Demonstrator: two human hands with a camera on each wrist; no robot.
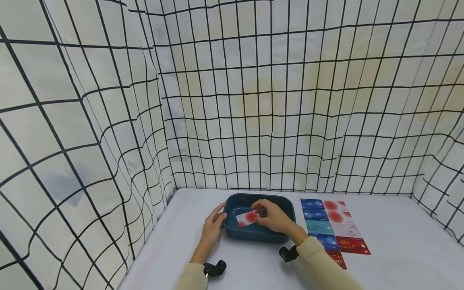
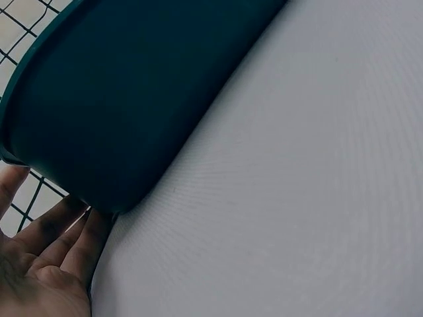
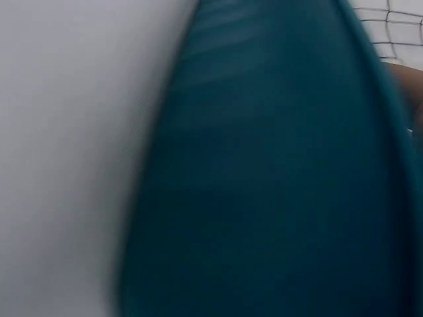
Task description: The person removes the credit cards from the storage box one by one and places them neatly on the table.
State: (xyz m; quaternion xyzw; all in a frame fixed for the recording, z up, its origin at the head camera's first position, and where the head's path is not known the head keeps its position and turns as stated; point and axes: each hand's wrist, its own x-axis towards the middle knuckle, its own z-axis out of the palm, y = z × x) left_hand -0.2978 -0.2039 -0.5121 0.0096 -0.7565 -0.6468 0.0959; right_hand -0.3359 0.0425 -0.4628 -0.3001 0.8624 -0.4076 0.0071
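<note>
A dark teal plastic basin (image 1: 250, 235) stands on the white table. My left hand (image 1: 212, 227) holds its left end, thumb and fingers at the rim; in the left wrist view the fingers of that hand (image 2: 49, 264) lie against the outer wall. Over the inside of the basin, my right hand (image 1: 275, 217) pinches a white card with red circles (image 1: 247, 218) by its right end. The right wrist view shows mostly the basin's blurred outer wall (image 3: 264, 172), with only a bit of the right hand (image 3: 408, 82) at the edge.
Right of the basin, cards lie in two columns: blue cards (image 1: 314, 214), a teal card (image 1: 319, 227), white cards with red circles (image 1: 335, 217) and red VIP cards (image 1: 353, 245). The right forearm partly covers the near ones. Black netting (image 1: 253, 137) walls the table's back and sides.
</note>
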